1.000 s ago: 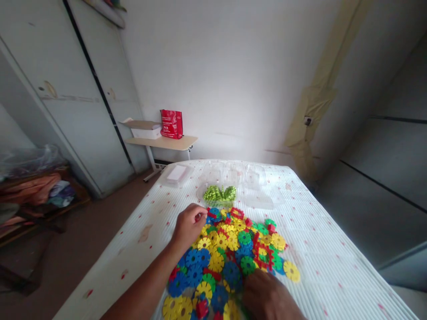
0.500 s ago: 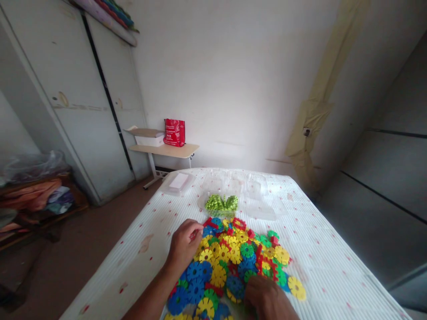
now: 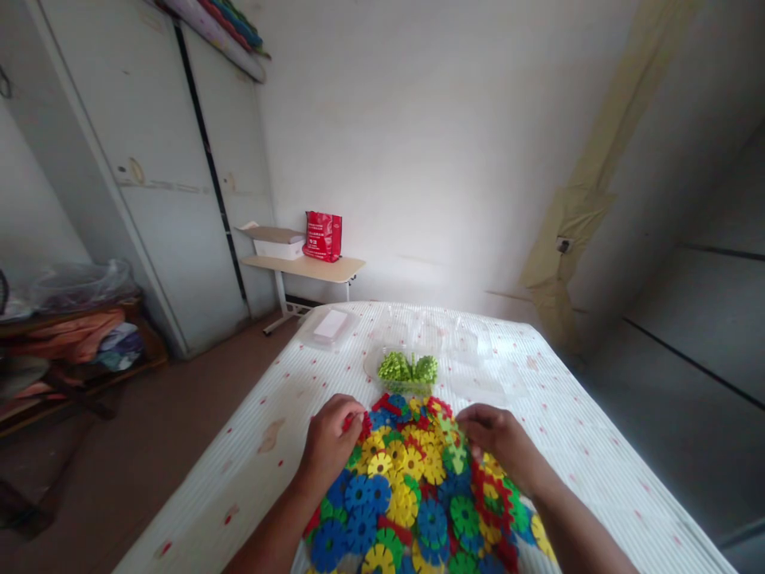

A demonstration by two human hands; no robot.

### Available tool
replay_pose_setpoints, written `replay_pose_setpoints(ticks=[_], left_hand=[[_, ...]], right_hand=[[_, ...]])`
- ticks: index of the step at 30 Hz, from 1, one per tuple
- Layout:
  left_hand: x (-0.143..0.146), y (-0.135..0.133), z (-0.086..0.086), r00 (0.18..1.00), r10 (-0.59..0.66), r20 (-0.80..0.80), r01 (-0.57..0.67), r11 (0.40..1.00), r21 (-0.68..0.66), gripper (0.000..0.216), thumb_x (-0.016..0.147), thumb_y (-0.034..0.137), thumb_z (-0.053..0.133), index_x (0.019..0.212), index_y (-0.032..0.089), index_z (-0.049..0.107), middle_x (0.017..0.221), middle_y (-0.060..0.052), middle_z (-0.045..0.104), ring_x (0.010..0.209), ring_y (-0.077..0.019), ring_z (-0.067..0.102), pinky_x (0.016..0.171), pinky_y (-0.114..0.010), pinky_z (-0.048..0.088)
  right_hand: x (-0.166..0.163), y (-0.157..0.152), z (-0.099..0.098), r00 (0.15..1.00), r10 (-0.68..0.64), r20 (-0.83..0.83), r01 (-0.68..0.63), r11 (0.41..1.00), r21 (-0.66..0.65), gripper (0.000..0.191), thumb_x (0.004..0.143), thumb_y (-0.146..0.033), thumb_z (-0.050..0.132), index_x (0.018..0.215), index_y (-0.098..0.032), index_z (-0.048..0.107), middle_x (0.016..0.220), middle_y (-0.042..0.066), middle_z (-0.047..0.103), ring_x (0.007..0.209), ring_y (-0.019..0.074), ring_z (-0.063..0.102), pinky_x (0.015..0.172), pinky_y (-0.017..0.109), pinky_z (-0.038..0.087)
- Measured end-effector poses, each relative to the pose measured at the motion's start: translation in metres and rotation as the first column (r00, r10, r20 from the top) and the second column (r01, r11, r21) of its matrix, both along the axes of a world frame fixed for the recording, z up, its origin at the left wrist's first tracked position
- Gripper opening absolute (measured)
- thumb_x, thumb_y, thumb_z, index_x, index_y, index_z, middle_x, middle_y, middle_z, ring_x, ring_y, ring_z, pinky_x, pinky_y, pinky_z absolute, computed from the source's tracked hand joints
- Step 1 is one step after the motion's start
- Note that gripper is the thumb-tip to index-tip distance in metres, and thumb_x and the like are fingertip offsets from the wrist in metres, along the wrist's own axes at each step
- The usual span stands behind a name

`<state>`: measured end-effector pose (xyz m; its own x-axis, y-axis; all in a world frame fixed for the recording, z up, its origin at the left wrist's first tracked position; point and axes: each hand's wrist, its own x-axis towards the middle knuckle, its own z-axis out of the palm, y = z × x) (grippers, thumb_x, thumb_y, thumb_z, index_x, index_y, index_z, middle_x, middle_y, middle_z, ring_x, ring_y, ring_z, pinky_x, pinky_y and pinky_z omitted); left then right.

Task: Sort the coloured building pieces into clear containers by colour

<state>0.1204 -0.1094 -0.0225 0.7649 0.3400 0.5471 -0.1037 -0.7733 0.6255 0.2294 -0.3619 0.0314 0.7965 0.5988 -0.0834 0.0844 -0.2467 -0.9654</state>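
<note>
A heap of plastic snowflake-shaped interlocking pieces, in blue, yellow, green and red, spreads over the near part of the table. At its left edge my left hand is closed, thumb and fingers pinched on a small red toothed piece, partly hidden by the fingers. Over the upper right of the heap, my right hand is closed with its fingertips at a light green toothed piece. Behind the heap stands a clear plastic container with light green pieces.
Clear plastic trays lie at the table's far side, with a lidded box holding something white at far left. A patterned white cloth covers the table. Beyond, a small side table bears a red bag.
My right hand has moved up and away from the near side of the heap, and light green now shows at its fingertips. Red now shows at my left fingertips. The view has shifted slightly.
</note>
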Motion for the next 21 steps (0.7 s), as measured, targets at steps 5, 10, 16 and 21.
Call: replay_pose_setpoints(ticks=[5,10,16,21], left_hand=[[-0.001,0.001,0.001,0.999,0.013,-0.047,-0.012,0.999,0.030,0.016,0.077,0.018,0.046,0.072,0.020,0.060,0.078,-0.003,0.062,0.078,-0.0159,0.058,0.072,-0.026,0.045],[0.000,0.001,0.001,0.993,-0.002,-0.122,0.013,0.996,0.093,0.016,0.075,0.017,0.048,0.073,0.020,0.064,0.080,-0.003,0.063,0.080,-0.0171,0.058,0.076,-0.028,0.044],[-0.004,0.014,0.003,0.979,-0.019,-0.205,0.043,0.993,0.111,0.017,0.076,0.018,0.049,0.074,0.020,0.066,0.078,-0.004,0.065,0.079,-0.0176,0.059,0.075,-0.029,0.044],[-0.010,0.009,0.010,0.953,-0.219,-0.210,0.239,0.968,0.078,0.017,0.071,0.023,0.058,0.084,0.024,0.070,0.092,-0.004,0.068,0.092,-0.0197,0.058,0.086,-0.033,0.041]], right_hand=[[0.032,0.055,0.020,0.977,-0.094,0.192,0.090,0.995,0.030,0.019,0.079,-0.032,0.055,0.079,-0.013,0.060,0.046,-0.007,0.050,0.041,0.0081,0.047,0.045,0.022,0.040],[0.049,0.106,0.024,0.950,-0.090,0.298,0.089,0.996,0.018,0.028,0.086,-0.034,0.052,0.106,-0.015,0.056,0.100,0.004,0.060,0.082,0.0157,0.060,0.070,0.033,0.051],[0.052,0.105,0.022,0.911,-0.072,0.406,0.101,0.994,-0.050,0.029,0.086,-0.034,0.052,0.109,-0.015,0.055,0.106,0.005,0.058,0.087,0.0167,0.059,0.074,0.036,0.050],[0.035,0.057,0.013,0.877,0.018,0.481,0.057,0.988,-0.141,0.019,0.083,-0.029,0.051,0.075,-0.017,0.063,0.065,-0.002,0.060,0.058,0.0111,0.054,0.056,0.023,0.043]])
